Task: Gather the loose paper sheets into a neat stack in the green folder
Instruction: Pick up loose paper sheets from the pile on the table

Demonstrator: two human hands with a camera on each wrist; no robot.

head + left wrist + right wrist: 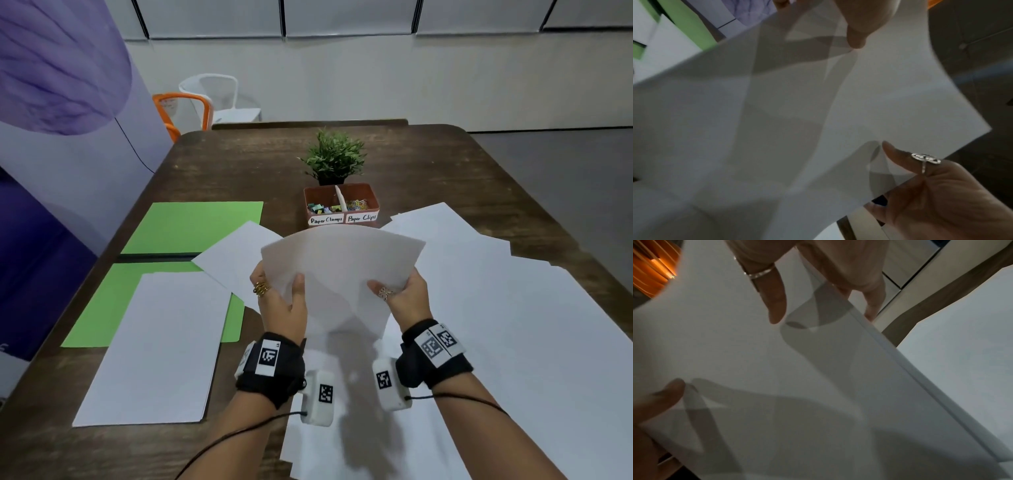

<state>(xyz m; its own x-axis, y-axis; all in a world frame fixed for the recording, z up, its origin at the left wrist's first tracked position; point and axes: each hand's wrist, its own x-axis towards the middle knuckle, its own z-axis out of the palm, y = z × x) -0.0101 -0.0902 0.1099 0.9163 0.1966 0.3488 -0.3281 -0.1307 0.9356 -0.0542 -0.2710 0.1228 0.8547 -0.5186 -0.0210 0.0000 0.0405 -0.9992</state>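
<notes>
A small bundle of white sheets (342, 274) is raised above the middle of the table, bowed and slightly fanned. My left hand (279, 305) pinches its lower left edge, thumb on top. My right hand (402, 294) pinches the lower right edge the same way. The wrist views show the same sheets (797, 113) (777, 369) with thumbs pressed on them. The green folder (191, 226) lies open at the left. A stack of white sheets (161, 342) rests on its near half and overhangs toward me. Several loose sheets (513, 325) cover the table's right side.
One loose sheet (236, 260) lies askew over the folder's right edge. A red box (342, 205) of paper clamps and clips stands behind the held sheets, a small potted plant (334, 157) beyond it. Orange (185, 109) and white (219, 96) chairs stand past the table's (428, 164) far edge.
</notes>
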